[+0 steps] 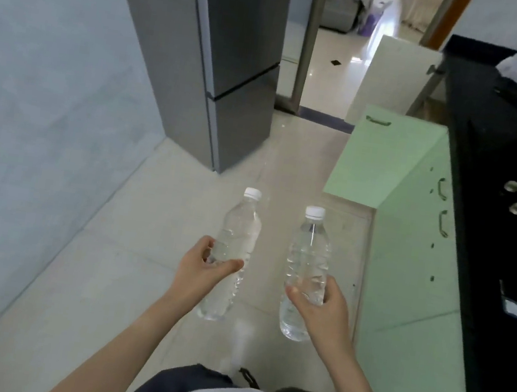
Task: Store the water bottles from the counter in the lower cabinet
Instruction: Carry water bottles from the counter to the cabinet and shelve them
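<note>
Left hand (207, 266): wrapped around the middle of the left water bottle (231, 255), thumb across the front; bottle held clear of the floor, cap pointing away from you.
Right hand (319, 299): closed around the lower half of the right water bottle (306, 269); likewise in the air, cap forward.
Bottles: clear, capped white, apart from each other, both off the dark tabletop (501, 163) at your right.
Lower cabinet (404, 282): pale green fronts directly right of your right hand; one green door (381, 160) stands swung out ahead, its interior hidden from here.
Step in hand, as judged: carrying both bottles to the open compartment.
Handling advice: turn right and crouch before reaching in. Set one bottle in first, upright, towards the back. Keep your hold mid-body; thin walls flex if squeezed.
Hazard: the open door edge near your right forearm.
</note>
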The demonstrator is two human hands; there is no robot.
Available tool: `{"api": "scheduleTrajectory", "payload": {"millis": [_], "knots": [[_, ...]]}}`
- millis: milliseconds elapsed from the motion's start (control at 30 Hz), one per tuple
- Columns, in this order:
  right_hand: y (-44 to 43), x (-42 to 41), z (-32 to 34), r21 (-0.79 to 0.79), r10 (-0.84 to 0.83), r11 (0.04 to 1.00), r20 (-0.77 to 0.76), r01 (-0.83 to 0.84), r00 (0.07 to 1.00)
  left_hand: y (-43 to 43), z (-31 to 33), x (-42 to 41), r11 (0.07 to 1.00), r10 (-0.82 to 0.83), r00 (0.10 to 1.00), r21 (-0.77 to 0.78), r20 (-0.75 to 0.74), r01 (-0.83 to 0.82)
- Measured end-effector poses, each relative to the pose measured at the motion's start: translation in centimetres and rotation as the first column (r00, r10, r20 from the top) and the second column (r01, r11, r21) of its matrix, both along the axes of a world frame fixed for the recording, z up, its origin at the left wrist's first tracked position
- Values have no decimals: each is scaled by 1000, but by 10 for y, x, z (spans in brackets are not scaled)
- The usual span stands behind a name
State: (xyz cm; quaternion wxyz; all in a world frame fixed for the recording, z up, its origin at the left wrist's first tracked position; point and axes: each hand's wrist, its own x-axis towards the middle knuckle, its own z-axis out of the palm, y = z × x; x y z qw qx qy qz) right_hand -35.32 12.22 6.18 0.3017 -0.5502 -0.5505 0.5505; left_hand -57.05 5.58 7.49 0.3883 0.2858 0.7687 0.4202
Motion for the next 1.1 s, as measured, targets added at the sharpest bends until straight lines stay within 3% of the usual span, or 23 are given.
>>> {"api": "scheduleTrajectory", "payload": {"millis": [233, 433, 600, 867, 1100], "knots": [[81, -73, 6, 24, 62, 998, 19, -63, 998, 55, 0, -81, 994, 108, 993, 7, -41, -107], [169, -117, -30, -41, 76, 996, 57, -73, 995, 130, -34, -124, 982, 160, 987, -99, 14, -158], [277, -161, -37, -88, 66, 994, 51, -62, 996, 229, -32, -164, 983, 153, 988, -104, 13, -151], [439, -225, -7, -33, 26, 999, -2, -26, 1000, 398, 3, -238, 993, 117, 992, -19, -37, -117], [541, -273, -42, -84, -81, 993, 47, 85, 996, 530, -34, -298, 998, 48, 999, -42, -18, -49]]}}
